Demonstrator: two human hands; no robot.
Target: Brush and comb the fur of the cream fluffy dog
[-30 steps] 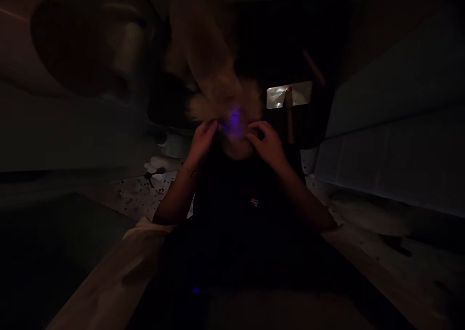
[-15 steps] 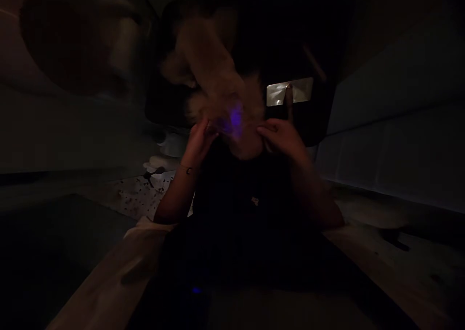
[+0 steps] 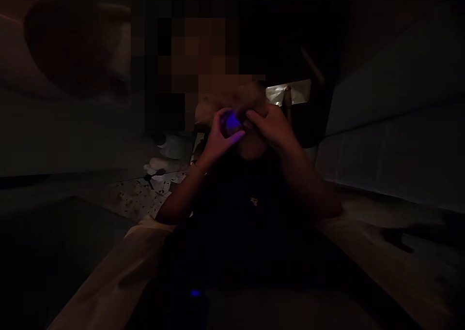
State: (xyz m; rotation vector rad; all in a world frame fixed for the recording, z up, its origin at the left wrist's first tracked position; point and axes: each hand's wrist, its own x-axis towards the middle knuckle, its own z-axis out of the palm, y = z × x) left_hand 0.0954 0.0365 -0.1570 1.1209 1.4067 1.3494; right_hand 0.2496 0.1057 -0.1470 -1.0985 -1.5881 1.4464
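The view is very dark and faces a figure in a dark shirt, apparently a mirror image, though I cannot tell for certain. Raised before the figure's blurred head, my left hand curls around a small blue-violet glow. My right hand sits just to the right of the glow, its fingers bent towards it. The hands look nearly touching. The source of the glow is hidden by the fingers, and I cannot tell whether either hand grips it.
A pale curved edge runs across the lower part of the view. Behind the left arm lies a speckled floor with white crumpled material. A bright rectangular panel stands behind the right hand, and a pale padded surface fills the right side.
My hands have drawn closer together around the blue-violet glow. My left hand has moved to the right, and my right hand has moved slightly up.
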